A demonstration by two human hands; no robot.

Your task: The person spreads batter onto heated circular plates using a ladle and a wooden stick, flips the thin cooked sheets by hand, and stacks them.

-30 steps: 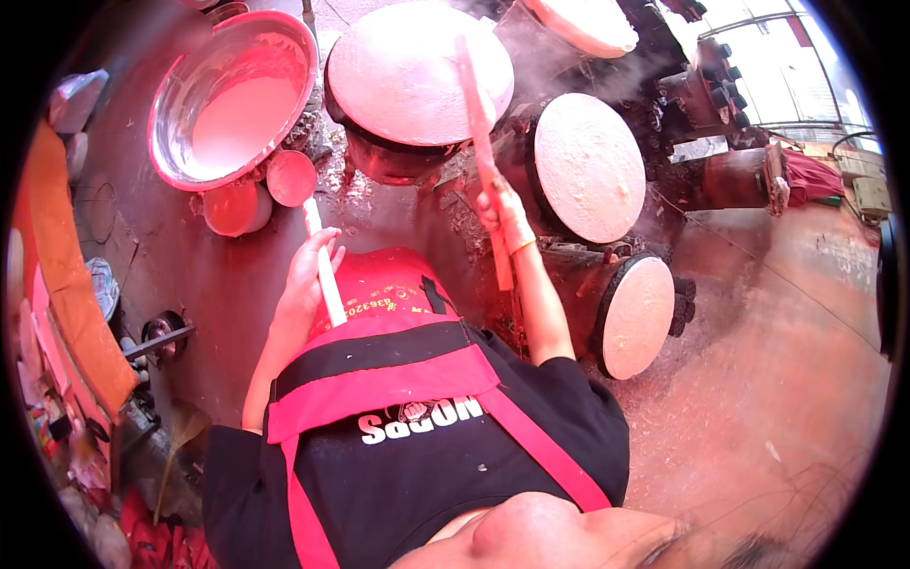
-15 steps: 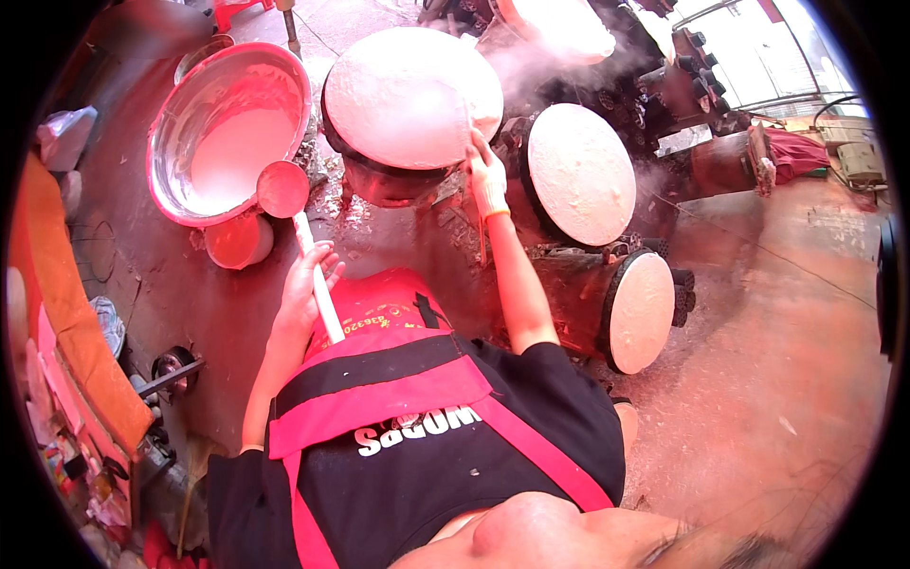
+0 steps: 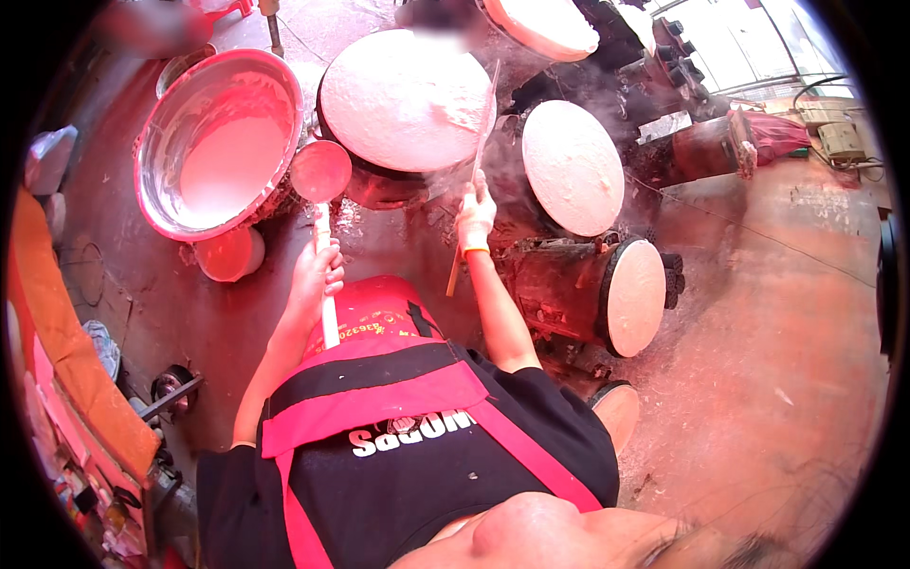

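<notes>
My left hand (image 3: 320,270) is closed round the white handle of a round ladle (image 3: 319,171), whose head is beside the rim of a large metal bowl (image 3: 159,142) holding pale batter (image 3: 227,156). My right hand (image 3: 474,213), in a pale glove with a yellow cuff, grips a long thin wooden stick (image 3: 490,100) that rises along the right edge of the large round griddle (image 3: 389,100). A white, bumpy layer covers that griddle, with steam around it. To the right of the stick is a smaller coated griddle (image 3: 572,166).
A coated griddle on a drum stove (image 3: 633,299) is at the right, another (image 3: 616,417) below it, and another (image 3: 540,24) at the back. A small pot (image 3: 227,254) stands below the bowl. An orange board (image 3: 66,351) runs along the left, beside a small wheel (image 3: 172,384).
The ladle has moved rightward from the bowl's lower rim. My right hand has moved left since a second ago, and the stick now stands beside the large griddle's right edge, tilted the other way.
</notes>
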